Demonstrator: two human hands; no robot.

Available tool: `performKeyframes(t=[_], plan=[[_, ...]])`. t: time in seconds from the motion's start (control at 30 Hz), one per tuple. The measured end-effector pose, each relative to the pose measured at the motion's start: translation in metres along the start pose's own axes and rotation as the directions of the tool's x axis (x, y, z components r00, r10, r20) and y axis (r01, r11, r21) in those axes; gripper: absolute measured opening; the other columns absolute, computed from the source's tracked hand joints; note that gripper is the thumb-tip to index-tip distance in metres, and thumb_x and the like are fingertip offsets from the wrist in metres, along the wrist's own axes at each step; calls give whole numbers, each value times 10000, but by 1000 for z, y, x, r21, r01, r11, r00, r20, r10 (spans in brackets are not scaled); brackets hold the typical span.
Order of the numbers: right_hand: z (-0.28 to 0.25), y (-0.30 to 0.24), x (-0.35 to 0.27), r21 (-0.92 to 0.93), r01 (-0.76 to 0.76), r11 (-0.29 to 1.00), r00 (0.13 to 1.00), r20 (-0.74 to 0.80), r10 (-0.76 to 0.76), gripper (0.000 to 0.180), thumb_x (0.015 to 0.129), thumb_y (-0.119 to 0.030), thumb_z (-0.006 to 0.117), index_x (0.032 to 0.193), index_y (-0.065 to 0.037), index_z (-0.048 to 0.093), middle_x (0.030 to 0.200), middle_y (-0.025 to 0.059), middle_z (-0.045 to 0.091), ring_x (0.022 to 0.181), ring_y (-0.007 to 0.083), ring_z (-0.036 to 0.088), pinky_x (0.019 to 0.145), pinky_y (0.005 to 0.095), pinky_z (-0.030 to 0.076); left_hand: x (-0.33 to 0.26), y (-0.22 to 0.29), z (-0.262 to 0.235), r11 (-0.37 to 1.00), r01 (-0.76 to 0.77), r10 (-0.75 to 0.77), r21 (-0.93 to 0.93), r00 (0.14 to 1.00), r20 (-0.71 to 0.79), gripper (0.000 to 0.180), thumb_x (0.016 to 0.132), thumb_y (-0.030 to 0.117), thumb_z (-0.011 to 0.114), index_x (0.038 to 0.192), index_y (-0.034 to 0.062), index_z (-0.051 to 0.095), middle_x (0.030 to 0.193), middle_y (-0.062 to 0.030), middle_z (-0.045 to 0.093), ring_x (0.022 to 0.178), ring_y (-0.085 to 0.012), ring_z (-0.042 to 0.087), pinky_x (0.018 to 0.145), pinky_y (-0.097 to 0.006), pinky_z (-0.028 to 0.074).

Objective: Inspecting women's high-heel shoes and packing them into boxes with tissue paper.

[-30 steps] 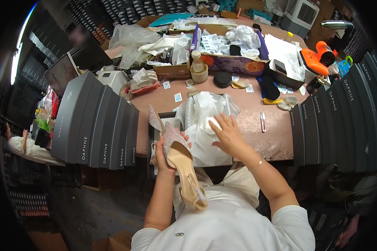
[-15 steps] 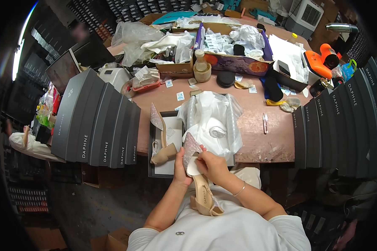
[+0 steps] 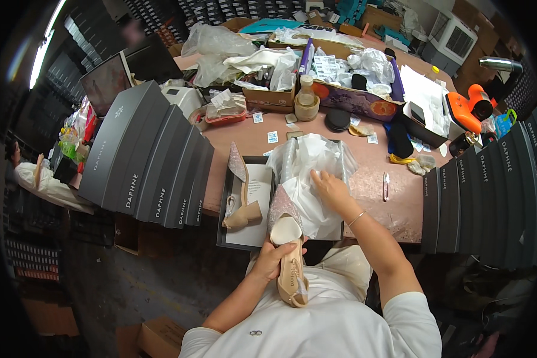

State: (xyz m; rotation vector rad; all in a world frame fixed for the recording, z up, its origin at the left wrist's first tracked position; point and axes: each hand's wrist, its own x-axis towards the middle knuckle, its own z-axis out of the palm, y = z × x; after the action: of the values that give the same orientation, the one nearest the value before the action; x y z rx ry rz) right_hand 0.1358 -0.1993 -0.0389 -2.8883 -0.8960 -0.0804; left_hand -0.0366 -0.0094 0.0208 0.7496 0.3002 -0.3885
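My left hand (image 3: 275, 261) is wrapped round the middle of a pointed slingback shoe (image 3: 283, 206) with a glittery pink toe and beige insole. Its toe points away from me, and a white pad-like piece (image 3: 286, 231) shows in the toe opening. My right hand (image 3: 333, 192) reaches forward, fingers stretched out on white tissue paper (image 3: 323, 224) that fills a box. A matching shoe (image 3: 237, 164) lies on its side in the dark grey box part (image 3: 222, 235) to the left. It has a beige block heel.
Grey shoeboxes (image 3: 131, 155) stand in a row at the left, and more boxes (image 3: 489, 191) at the right. Small red-handled snips (image 3: 386, 187) lie on the table (image 3: 403, 218). Behind are a purple carton (image 3: 355, 102), a jar with a bottle (image 3: 306, 106) and an orange tape dispenser (image 3: 463, 112).
My right hand has left the shoe opening and moved forward onto the tissue paper. My left hand has shifted its hold toward the shoe's middle. The view has shifted slightly.
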Motion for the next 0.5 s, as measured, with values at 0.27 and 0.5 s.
performKeyframes(t=[0.27,0.5], plan=[[-109,-35,-31,745,-120,656,971,-49,233,546,719,-58,612,1246,-27,475,993,165,604,863,284,617,794,366,495,5,-11,-16,998,34,-44,-54,977,-210,391,952,253,564,1243,12,464,1079,-141,607,931,-293,661,754,-419,581],[-124,-103,-66,612,149,777,988,-57,-144,621,720,-137,741,1281,-70,481,1121,165,549,920,311,580,787,370,492,6,-16,-18,999,-11,4,-52,992,-130,466,893,247,529,1310,56,449,1232,-109,546,1115,-219,558,944,-362,475]])
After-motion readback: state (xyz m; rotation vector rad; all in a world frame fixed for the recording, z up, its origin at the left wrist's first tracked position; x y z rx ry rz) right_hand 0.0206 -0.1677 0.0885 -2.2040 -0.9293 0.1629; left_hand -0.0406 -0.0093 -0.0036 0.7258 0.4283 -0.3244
